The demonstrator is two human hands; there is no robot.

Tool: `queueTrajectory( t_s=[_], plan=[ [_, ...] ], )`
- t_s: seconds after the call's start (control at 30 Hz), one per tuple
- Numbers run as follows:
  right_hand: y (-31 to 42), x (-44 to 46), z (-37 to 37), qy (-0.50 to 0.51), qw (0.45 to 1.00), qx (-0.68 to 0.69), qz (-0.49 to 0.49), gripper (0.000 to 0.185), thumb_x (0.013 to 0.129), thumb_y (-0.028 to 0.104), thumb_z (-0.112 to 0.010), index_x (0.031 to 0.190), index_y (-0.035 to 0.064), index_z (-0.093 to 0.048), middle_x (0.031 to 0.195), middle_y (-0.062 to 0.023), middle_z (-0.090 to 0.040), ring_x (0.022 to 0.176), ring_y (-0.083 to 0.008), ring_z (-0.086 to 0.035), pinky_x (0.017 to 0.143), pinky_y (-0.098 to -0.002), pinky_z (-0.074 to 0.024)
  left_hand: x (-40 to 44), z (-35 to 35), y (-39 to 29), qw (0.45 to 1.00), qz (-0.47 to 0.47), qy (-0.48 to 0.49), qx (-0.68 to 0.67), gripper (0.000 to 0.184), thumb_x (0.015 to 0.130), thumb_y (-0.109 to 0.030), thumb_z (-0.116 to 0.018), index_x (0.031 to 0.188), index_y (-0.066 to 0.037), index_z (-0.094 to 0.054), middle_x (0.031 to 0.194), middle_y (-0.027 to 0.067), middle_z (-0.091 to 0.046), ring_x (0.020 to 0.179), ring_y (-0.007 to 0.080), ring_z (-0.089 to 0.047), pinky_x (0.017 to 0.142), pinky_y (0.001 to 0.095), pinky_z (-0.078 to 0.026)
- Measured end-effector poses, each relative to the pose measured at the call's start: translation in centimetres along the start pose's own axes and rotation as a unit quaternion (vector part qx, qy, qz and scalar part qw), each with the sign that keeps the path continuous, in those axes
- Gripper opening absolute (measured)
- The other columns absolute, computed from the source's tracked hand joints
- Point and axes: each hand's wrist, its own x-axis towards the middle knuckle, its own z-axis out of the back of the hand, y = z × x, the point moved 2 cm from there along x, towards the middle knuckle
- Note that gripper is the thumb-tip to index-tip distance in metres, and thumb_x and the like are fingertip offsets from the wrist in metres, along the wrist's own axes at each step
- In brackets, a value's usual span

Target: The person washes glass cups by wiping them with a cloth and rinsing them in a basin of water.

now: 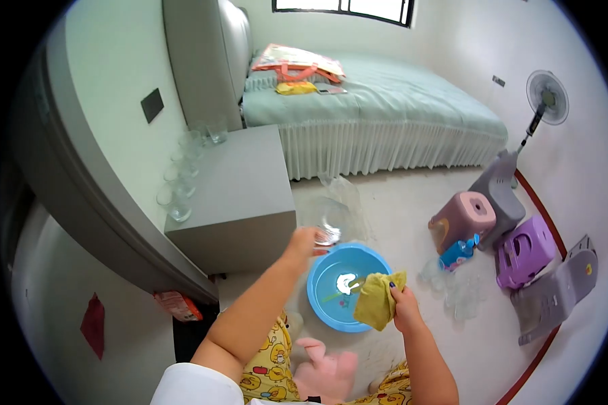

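Observation:
My left hand (307,241) is closed round a clear drinking glass (329,234), held above the far left rim of a blue basin (313,297). Water with a bright reflection fills the basin's bottom, and something thin and yellow-green shows in it. My right hand (404,309) grips a yellow-green cloth (377,301) by its right edge, over the basin's right side. The glass and the cloth are apart. Behind the glass, a crumpled clear plastic bag (350,202) lies on the floor.
Several glasses (175,204) stand along the wall side of a grey cabinet (243,175). At right are more clear glasses (467,297), a blue pump bottle (458,254), a pink stool (463,219), a purple stool (528,251) and a fan (547,98). A bed (385,101) stands behind.

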Motion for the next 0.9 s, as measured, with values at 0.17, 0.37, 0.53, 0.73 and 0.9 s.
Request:
queueTrajectory(
  t_s=[0.17,0.37,0.53,0.73,0.9],
  plan=[
    [-0.9,1.2,1.1,-0.058,0.998,-0.020,-0.024,0.024,0.088,0.013,-0.043,0.106,-0.0015,-0.047,0.098,-0.0102,-0.056,0.086,-0.0192,-0.056,0.076,-0.0309,-0.0458,1.8,8.0,-4.5,0.994,-0.014,-0.107,0.012,0.030,0.078,-0.024,-0.040,0.094,-0.003,-0.055,0.082,0.0085,-0.061,0.076,0.0176,-0.060,0.063,0.0314,-0.046],
    [-1.5,1.6,0.6,-0.039,0.997,-0.041,-0.057,0.026,0.088,0.012,-0.042,0.111,-0.0001,-0.044,0.103,-0.0106,-0.055,0.091,-0.0194,-0.055,0.077,-0.0305,-0.0448,5.8,19.8,-7.0,0.972,0.038,-0.223,0.068,0.031,0.081,-0.028,-0.037,0.086,-0.002,-0.052,0.079,0.0099,-0.057,0.069,0.0225,-0.058,0.062,0.0364,-0.045],
    [-2.1,3.0,0.6,-0.043,0.996,-0.053,-0.061,0.024,0.088,0.012,-0.043,0.109,-0.0007,-0.046,0.102,-0.0106,-0.055,0.090,-0.0196,-0.055,0.077,-0.0308,-0.0450,6.8,23.8,-7.4,0.963,0.050,-0.262,0.020,0.035,0.081,-0.031,-0.036,0.086,0.001,-0.050,0.080,0.0119,-0.055,0.073,0.0242,-0.058,0.063,0.0371,-0.045],
    [-1.8,4.0,-1.0,-0.029,0.997,-0.036,-0.059,0.024,0.087,0.013,-0.044,0.107,-0.0010,-0.046,0.100,-0.0105,-0.056,0.089,-0.0198,-0.055,0.077,-0.0316,-0.0451,7.5,24.9,-7.2,0.955,0.058,-0.284,-0.062,0.040,0.082,-0.037,-0.034,0.085,0.000,-0.050,0.079,0.0119,-0.055,0.073,0.0242,-0.058,0.064,0.0378,-0.046],
    [-2.1,5.8,-1.8,-0.004,0.998,-0.025,-0.055,0.024,0.087,0.013,-0.044,0.107,-0.0009,-0.046,0.100,-0.0102,-0.056,0.089,-0.0197,-0.055,0.077,-0.0315,-0.0453,7.2,24.7,-7.8,0.954,0.086,-0.277,-0.071,0.052,0.081,-0.050,-0.037,0.089,0.000,-0.050,0.081,0.0104,-0.054,0.078,0.0241,-0.057,0.071,0.0368,-0.045]
  ],
)
